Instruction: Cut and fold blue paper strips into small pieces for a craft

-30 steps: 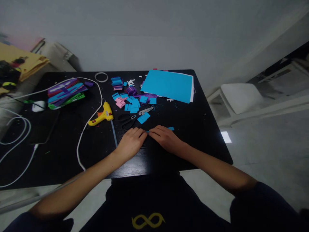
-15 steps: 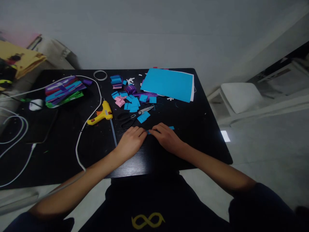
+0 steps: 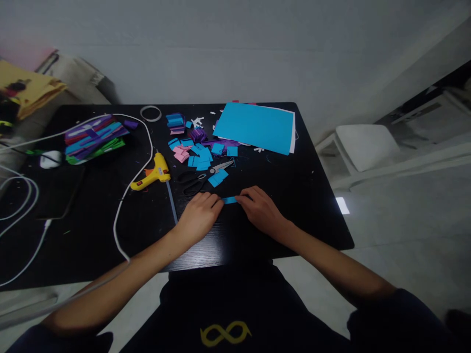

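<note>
A narrow blue paper strip (image 3: 230, 200) lies low over the black table between my hands. Its left end is under the closed fingers of my left hand (image 3: 200, 213). My right hand (image 3: 259, 208) has its fingers bent and pressed together at the strip's other end; the fingertips partly hide it. Just beyond the hands are scissors (image 3: 221, 167) with black handles, with folded blue paper pieces (image 3: 218, 178) touching the blades. More blue pieces (image 3: 200, 158) and a few pink pieces (image 3: 181, 153) lie in a loose pile behind them.
A yellow glue gun (image 3: 156, 172) with a glue stick (image 3: 171, 201) lies left of my hands. A white cable (image 3: 117, 215) crosses the table and my left forearm. Blue sheets (image 3: 255, 126) lie at the back right, bundled coloured paper (image 3: 95, 139) at the back left. A white stool (image 3: 366, 144) stands right.
My right hand has slid a little to the right along the strip, so more blue shows between my hands. My left hand stays at its end. The view has shifted slightly.
</note>
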The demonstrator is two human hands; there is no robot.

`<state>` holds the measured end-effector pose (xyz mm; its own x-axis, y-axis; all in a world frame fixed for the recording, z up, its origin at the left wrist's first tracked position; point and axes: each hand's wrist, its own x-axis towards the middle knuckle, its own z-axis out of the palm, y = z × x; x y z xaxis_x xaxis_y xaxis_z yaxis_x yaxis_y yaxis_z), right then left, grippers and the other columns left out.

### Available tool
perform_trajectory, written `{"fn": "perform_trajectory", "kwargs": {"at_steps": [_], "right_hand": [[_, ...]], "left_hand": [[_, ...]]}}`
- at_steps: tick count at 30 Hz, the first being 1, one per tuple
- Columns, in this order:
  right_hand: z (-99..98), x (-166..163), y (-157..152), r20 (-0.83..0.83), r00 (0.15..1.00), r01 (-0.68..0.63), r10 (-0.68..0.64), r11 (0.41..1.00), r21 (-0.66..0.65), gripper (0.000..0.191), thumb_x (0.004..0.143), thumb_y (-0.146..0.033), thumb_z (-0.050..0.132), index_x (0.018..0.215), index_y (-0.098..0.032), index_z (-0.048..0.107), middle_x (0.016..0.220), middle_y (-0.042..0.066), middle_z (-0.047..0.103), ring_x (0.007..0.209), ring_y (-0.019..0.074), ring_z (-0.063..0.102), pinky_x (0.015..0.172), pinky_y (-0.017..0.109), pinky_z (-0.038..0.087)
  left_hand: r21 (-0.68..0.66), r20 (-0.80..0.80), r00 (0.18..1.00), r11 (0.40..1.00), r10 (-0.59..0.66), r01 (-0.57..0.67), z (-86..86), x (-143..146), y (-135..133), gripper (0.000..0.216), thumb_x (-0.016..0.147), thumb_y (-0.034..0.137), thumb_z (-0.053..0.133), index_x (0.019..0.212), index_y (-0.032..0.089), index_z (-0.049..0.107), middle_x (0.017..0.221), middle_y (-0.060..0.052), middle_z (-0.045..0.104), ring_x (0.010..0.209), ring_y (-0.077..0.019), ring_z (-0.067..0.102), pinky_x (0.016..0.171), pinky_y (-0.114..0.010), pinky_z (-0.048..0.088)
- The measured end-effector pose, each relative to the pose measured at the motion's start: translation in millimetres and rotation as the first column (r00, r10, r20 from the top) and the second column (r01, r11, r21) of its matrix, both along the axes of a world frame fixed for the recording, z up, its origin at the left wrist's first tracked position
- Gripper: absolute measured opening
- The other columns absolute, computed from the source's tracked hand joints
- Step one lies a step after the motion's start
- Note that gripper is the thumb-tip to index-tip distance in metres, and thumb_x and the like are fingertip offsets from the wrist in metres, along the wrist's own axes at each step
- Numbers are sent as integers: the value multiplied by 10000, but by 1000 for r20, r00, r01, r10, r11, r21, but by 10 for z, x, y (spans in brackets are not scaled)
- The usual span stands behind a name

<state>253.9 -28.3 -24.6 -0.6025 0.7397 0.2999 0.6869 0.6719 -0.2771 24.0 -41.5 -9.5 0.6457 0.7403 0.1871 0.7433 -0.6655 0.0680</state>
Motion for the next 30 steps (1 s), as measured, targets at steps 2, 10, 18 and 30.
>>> {"fn": "perform_trajectory", "kwargs": {"at_steps": [2, 10, 18, 30], "right_hand": [[-5, 52, -1, -7, 1000, 7, -7, 1000, 6, 306, 995, -49, 447, 1095, -128, 726, 1018, 136, 658, 922, 245, 570, 841, 394, 532], [66, 188, 67, 49, 992, -113, 113, 994, 4, 291, 996, -40, 458, 1143, -107, 700, 1107, 162, 683, 1029, 270, 603, 851, 415, 552], [126, 161, 137, 132, 965, -228, 224, 974, 12, 266, 994, -31, 454, 1107, -97, 685, 1125, 155, 694, 1003, 256, 614, 834, 401, 528], [113, 131, 91, 150, 971, -190, 184, 981, 28, 276, 1012, -47, 431, 1121, -110, 677, 1089, 147, 677, 980, 239, 585, 815, 380, 500]], "left_hand": [[-6, -1, 1000, 1000, 0, 0, 0, 0, -3, 204, 998, 120, 492, 950, 154, 687, 912, -96, 671, 824, -246, 578, 748, -396, 453], [-14, -17, 1000, 1000, -21, 20, 56, 4, 16, 211, 986, 89, 491, 966, 138, 696, 896, -98, 659, 817, -246, 582, 739, -387, 452], [27, -61, 997, 998, -50, 52, 71, 40, 59, 179, 973, 76, 514, 955, 122, 686, 911, -99, 677, 825, -246, 608, 747, -382, 494], [49, 16, 995, 994, -94, 93, 4, 39, 52, 243, 987, 63, 453, 1068, 102, 679, 1030, -130, 703, 887, -237, 627, 782, -381, 518]]}}
